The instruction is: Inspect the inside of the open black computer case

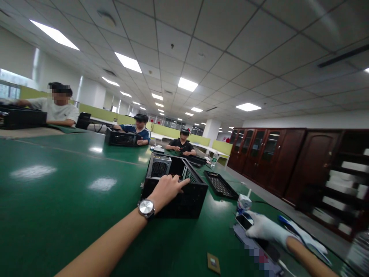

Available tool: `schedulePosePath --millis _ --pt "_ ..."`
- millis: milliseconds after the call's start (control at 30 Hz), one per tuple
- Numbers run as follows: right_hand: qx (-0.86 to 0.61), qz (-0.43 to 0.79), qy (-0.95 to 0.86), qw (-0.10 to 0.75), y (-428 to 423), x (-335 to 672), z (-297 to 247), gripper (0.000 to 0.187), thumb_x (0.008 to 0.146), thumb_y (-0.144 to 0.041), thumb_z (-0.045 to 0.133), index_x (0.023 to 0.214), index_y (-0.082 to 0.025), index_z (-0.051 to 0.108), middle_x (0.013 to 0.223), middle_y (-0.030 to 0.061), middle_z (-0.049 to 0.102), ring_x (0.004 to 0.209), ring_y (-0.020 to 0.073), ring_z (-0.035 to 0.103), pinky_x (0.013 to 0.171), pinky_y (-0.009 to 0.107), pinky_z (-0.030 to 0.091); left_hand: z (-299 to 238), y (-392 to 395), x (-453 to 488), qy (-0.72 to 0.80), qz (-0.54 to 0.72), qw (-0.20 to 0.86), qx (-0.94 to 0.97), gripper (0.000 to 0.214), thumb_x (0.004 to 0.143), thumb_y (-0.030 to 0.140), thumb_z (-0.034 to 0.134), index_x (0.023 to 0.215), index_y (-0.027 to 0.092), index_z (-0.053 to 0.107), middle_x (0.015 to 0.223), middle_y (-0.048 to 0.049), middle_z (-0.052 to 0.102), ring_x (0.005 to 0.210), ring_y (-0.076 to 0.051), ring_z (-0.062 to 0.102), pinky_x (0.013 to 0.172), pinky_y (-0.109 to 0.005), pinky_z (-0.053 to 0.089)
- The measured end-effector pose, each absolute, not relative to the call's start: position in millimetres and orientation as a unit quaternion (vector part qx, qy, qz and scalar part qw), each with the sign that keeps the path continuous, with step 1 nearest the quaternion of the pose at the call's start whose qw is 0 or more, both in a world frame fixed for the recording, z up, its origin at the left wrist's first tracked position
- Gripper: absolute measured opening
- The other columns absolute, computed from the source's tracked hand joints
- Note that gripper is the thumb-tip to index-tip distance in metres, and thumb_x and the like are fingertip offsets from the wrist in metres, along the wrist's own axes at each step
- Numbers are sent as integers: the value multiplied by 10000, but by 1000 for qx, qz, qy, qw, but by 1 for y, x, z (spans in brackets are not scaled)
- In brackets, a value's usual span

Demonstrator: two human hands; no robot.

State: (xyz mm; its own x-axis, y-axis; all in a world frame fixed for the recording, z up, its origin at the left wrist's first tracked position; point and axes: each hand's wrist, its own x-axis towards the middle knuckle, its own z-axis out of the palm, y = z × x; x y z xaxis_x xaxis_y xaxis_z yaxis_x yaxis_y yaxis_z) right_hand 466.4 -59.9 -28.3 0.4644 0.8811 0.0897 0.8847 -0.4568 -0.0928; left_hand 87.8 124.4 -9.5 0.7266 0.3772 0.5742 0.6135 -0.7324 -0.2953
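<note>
A black computer case (pixel 184 204) stands with its top side uncovered in the middle of the table. Inside it a power supply (pixel 160 168) shows at the left. My left hand (pixel 168 188), bare and wearing a wristwatch, is closed over the near rim of the case; the fingertips inside are partly hidden. At the right, my right hand (pixel 261 227) wears a white glove and is closed on a small dark rectangular object (pixel 244 221) with a pale edge, which looks like a phone. It is above a greyish, partly pixelated item (pixel 250 244). A square processor chip (pixel 213 263) lies near the front edge.
The table (pixel 72 215) is green. A black perforated panel (pixel 220 184) lies right of the case, near a white and blue carton (pixel 243 203). A clear bottle (pixel 357 254) stands at far right. Several people sit beyond, with black cases (pixel 122 137) before them.
</note>
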Motion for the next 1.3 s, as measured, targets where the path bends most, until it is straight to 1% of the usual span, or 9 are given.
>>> schedulePosePath --millis 133,300,567,700,833,1000,1167,1233,1300 --pt "-850 1 -526 34 -52 465 -44 736 556 -246 700 1282 -135 645 1037 136 757 944 332 714 784 337 541 -10 124 88 -275 -248 244 -896 621 940 367 690 1489 360 399 1053 -75 660 855 -242 662 650 -297 411" --pt "-843 8 -537 27 -50 470 -51 736 586 -287 703 1302 -147 608 1041 128 750 926 317 718 755 327 533 -11 125 88 -274 -250 244 -896 607 941 373 686 1485 351 417 1039 -75 658 841 -249 656 647 -308 411" --pt "-842 13 -540 11 -40 482 -64 923 560 -271 723 1428 -42 507 1174 212 713 1055 359 683 902 372 514 -12 127 89 -274 -250 246 -895 633 947 366 680 1509 357 391 1014 -73 656 838 -239 655 643 -302 398" --pt "-841 22 -541 7 -40 480 -59 981 560 -283 726 1478 -53 465 1220 215 696 1069 356 681 911 371 516 -11 126 89 -275 -250 245 -896 618 953 361 675 1505 350 398 1007 -70 657 839 -231 655 649 -299 392" --pt "-839 44 -542 15 -46 473 -51 988 568 -289 741 1495 -98 458 1222 174 702 1085 338 678 914 359 520 -11 125 89 -273 -249 245 -896 626 959 345 671 1512 358 378 1019 -65 654 844 -227 647 657 -297 390" --pt "-844 47 -533 41 -53 463 -37 931 636 -335 738 1499 -128 457 1214 152 710 1064 333 690 885 361 538 -12 125 88 -273 -246 251 -896 647 953 314 681 1518 352 367 1022 -62 651 841 -224 639 657 -298 388" --pt "-836 -34 -540 93 -62 452 -20 798 805 -431 639 1509 -121 428 1487 186 517 1339 346 512 1104 393 391 -12 124 88 -271 -244 256 -895 620 962 308 663 1511 355 378 1066 -68 657 850 -234 638 678 -314 410" --pt "-826 -56 -551 107 -69 446 -15 683 838 -423 610 1458 -158 501 1495 156 518 1366 327 486 1129 379 357 -12 124 89 -273 -242 258 -895 621 960 311 665 1510 358 381 1079 -74 657 851 -240 641 685 -320 419" --pt "-816 -63 -563 111 -78 441 -14 561 851 -406 602 1371 -197 594 1435 123 586 1331 311 526 1110 358 374 -12 124 90 -276 -239 258 -895 624 955 314 669 1510 356 386 1065 -75 657 846 -245 643 685 -325 426"
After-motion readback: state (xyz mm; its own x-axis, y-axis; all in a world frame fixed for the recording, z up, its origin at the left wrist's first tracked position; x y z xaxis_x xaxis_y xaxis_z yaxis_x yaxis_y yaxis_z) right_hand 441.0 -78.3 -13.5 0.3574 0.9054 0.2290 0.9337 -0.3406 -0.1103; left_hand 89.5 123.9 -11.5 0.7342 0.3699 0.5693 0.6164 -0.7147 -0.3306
